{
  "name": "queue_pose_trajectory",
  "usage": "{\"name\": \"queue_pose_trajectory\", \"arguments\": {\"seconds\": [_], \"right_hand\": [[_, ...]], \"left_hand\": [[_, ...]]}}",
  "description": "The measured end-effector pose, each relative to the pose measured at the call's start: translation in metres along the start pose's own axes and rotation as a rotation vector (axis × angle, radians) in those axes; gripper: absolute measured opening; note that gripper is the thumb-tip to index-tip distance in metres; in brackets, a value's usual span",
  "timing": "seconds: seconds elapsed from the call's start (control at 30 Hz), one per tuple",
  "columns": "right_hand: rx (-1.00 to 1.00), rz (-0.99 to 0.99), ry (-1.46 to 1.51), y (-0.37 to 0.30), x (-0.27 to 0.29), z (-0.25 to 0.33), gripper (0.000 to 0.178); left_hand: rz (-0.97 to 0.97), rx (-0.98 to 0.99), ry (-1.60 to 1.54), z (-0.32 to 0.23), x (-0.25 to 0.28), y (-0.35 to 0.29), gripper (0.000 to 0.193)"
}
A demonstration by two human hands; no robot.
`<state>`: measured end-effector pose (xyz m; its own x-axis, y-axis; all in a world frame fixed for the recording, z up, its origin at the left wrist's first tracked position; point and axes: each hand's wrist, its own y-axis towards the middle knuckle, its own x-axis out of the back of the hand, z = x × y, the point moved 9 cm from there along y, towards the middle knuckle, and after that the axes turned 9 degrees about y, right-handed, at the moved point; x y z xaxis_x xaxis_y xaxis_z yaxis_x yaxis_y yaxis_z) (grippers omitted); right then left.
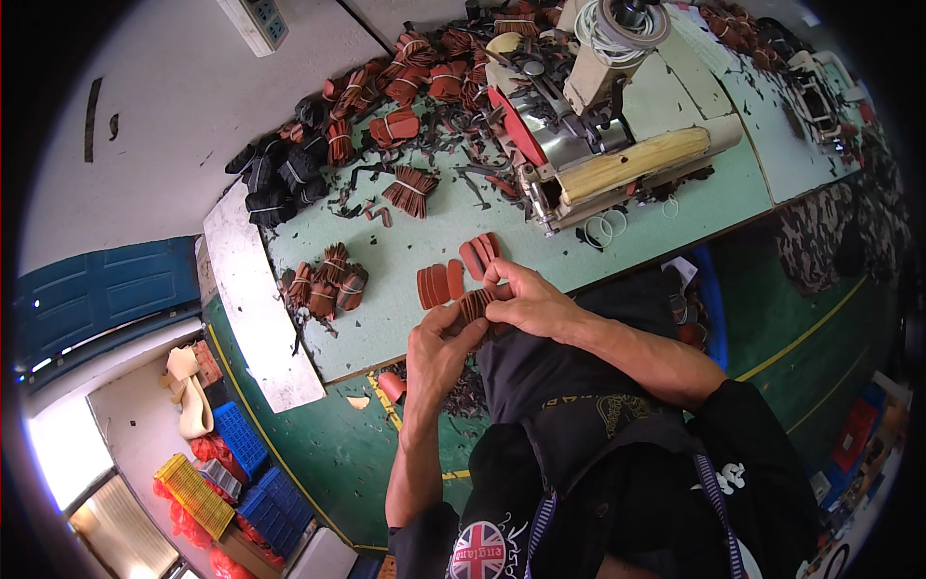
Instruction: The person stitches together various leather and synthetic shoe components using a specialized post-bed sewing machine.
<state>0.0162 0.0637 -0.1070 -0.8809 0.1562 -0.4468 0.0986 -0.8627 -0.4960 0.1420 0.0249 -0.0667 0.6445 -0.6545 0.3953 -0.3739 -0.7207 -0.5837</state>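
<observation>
Between my two hands is a small stack of reddish-brown leather pieces [476, 306], held just over the table's front edge. My left hand [442, 335] grips the stack from the left with thumb and fingers. On the other side my right hand [529, 301] pinches it, its fingers curled over the top. Just beyond lie loose leather pieces [433, 286] in a short overlapping row, and another fanned group [479, 253] rests close to my right fingertips. Brown tied bundles [328, 282] sit together to the left.
A skiving-type machine [588, 145] with a pale yellow roller stands at the back right of the green table [386, 333]. Tied red bundles [405, 72], black bundles [280, 174] and dark scraps crowd the back. Crates [280, 511] stand on the floor at left.
</observation>
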Motion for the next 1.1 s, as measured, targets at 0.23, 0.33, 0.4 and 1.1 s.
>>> {"name": "queue_pose_trajectory", "arguments": {"seconds": [0.23,0.33,0.4,1.1], "right_hand": [[-0.002,0.034,0.061,0.0,-0.002,-0.002,0.02],[0.007,0.038,0.062,0.0,-0.001,-0.003,0.02],[-0.001,0.042,0.048,0.001,-0.001,-0.003,0.02],[-0.012,0.093,0.179,-0.006,-0.003,0.002,0.03]], "left_hand": [[-0.019,-0.009,-0.052,0.006,0.0,0.001,0.037],[-0.011,0.018,-0.113,0.009,-0.001,0.0,0.034],[0.002,0.02,-0.065,0.01,-0.002,0.001,0.034],[-0.052,0.015,-0.047,0.006,0.0,-0.002,0.032]]}}
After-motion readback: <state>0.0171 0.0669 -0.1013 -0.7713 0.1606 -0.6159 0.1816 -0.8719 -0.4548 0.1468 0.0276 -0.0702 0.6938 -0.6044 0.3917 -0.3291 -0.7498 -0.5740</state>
